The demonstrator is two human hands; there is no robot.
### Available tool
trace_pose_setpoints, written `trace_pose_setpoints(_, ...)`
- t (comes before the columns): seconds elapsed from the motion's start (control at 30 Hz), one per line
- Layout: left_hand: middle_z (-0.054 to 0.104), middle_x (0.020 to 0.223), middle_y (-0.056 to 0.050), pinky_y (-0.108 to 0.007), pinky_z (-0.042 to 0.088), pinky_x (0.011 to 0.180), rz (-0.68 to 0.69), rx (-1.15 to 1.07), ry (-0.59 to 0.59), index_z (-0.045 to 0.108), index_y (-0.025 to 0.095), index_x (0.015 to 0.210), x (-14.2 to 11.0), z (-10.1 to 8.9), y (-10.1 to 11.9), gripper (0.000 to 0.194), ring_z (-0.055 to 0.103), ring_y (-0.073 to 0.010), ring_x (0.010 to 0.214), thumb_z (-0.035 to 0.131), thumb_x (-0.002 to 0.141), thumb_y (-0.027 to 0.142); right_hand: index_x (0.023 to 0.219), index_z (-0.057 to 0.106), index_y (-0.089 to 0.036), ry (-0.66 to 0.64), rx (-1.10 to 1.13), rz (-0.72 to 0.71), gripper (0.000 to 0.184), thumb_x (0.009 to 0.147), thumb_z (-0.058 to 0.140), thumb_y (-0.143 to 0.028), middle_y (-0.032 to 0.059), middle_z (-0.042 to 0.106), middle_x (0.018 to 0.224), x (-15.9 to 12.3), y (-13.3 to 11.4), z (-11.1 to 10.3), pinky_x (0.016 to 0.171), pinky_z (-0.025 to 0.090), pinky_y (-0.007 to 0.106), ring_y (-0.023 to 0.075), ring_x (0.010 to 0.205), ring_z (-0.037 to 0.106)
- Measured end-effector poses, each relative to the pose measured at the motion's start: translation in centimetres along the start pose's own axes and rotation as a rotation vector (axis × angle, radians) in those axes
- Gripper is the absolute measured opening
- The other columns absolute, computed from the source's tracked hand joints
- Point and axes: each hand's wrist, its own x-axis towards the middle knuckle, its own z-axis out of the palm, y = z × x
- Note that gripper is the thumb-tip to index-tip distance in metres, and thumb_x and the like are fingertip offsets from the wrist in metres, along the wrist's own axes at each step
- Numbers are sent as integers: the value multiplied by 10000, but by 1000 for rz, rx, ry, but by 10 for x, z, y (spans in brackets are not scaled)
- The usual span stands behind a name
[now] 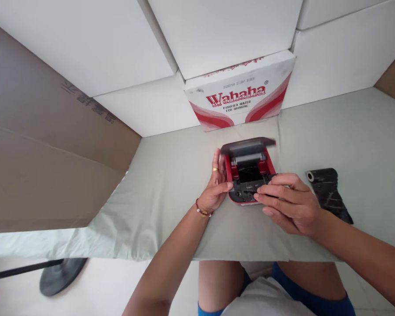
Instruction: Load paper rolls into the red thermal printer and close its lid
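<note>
A red and black printer point(250, 192), apparently a thermal label printer, sits on the cloth-covered table with its dark lid point(248, 146) raised. Inside it a grey roller point(249, 159) shows above a dark cavity. My left hand point(216, 184) grips the printer's left side, thumb on the front deck and fingers along the outer wall. Over the front right corner is my right hand point(291, 199), fingers bent together against the black deck; whatever they pinch is hidden. To the right of that hand lies a partly unwound roll of black, marble-patterned film point(327, 188).
A white and red Wahaha water carton point(238, 98) leans against stacked white boxes point(233, 35) at the back. A large brown cardboard box point(52, 145) stands on the left. Pale green cloth point(171, 184) covers the table and hangs over its front edge. A black round base point(62, 276) rests on the floor.
</note>
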Motion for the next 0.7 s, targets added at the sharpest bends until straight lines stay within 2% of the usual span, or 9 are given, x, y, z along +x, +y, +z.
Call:
trace_pose_setpoints(0.1, 259, 1855, -11, -537, 369, 1358, 38, 16, 15, 312, 517, 1669, 2, -2, -5, 1136, 281, -302, 1727, 971, 746, 451, 1236, 773, -248, -25, 52, -19, 286, 964, 705, -190, 60, 852, 1081, 11, -2, -7, 883, 650, 442, 255, 993, 760)
trace_pose_setpoints(0.17, 279, 1843, -16, -527, 368, 1356, 70, 17, 19, 334, 512, 1657, 3, -2, -8, 1131, 281, -299, 1725, 982, 730, 481, 1111, 781, -271, -69, 147, 50, 185, 1020, 633, -209, 41, 843, 1013, 26, -3, -16, 861, 646, 414, 227, 919, 768)
trace_pose_setpoints(0.23, 324, 1822, -32, -521, 361, 1355, 97, -10, 38, 366, 485, 1643, 5, -1, -11, 1074, 305, -299, 1713, 959, 750, 545, 967, 767, -274, -145, 174, 238, 249, 1086, 548, -275, 27, 826, 933, 47, -2, -24, 805, 625, 369, 199, 830, 765)
trace_pose_setpoints(0.3, 397, 1782, -58, -516, 360, 1349, 110, -54, 99, 416, 443, 1616, 7, 0, -12, 954, 359, -297, 1685, 901, 809, 602, 891, 756, -266, -280, 73, 452, 336, 1109, 511, -339, 21, 811, 880, 70, 6, -26, 718, 586, 341, 190, 762, 753)
trace_pose_setpoints(0.37, 498, 1702, -87, -490, 382, 1325, 110, -90, 194, 497, 386, 1549, 10, 2, -13, 818, 449, -287, 1624, 859, 853, 616, 866, 771, -260, -474, -111, 551, 298, 1067, 561, -325, 25, 800, 829, 91, 19, -19, 643, 532, 333, 194, 703, 728)
trace_pose_setpoints(0.43, 598, 1581, -102, -450, 437, 1268, 110, -111, 286, 579, 321, 1442, 12, 2, -13, 703, 564, -269, 1509, 860, 855, 587, 887, 803, -264, -712, -319, 554, 186, 976, 640, -262, 51, 809, 821, 107, 34, -6, 606, 492, 340, 223, 692, 722)
trace_pose_setpoints(0.5, 672, 1446, -100, -406, 502, 1173, 105, -134, 345, 634, 272, 1338, 13, 0, -9, 598, 660, -240, 1353, 847, 858, 557, 910, 828, -260, -880, -473, 561, 130, 892, 704, -224, 97, 822, 841, 116, 46, 11, 593, 479, 354, 264, 709, 732)
trace_pose_setpoints(0.6, 724, 1343, -108, -373, 557, 1052, 56, -237, 340, 683, 236, 1278, 13, -5, 0, 505, 710, -226, 1226, 727, 916, 586, 876, 834, -231, -958, -537, 571, 106, 809, 761, -193, 158, 832, 874, 120, 55, 30, 615, 505, 386, 322, 768, 757)
trace_pose_setpoints(0.7, 724, 1403, -121, -389, 560, 1069, 10, -362, 288, 700, 245, 1287, 13, -8, 13, 534, 685, -247, 1329, 567, 978, 660, 805, 810, -225, -966, -541, 546, 63, 775, 774, -183, 158, 825, 844, 119, 56, 38, 598, 500, 376, 313, 755, 753)
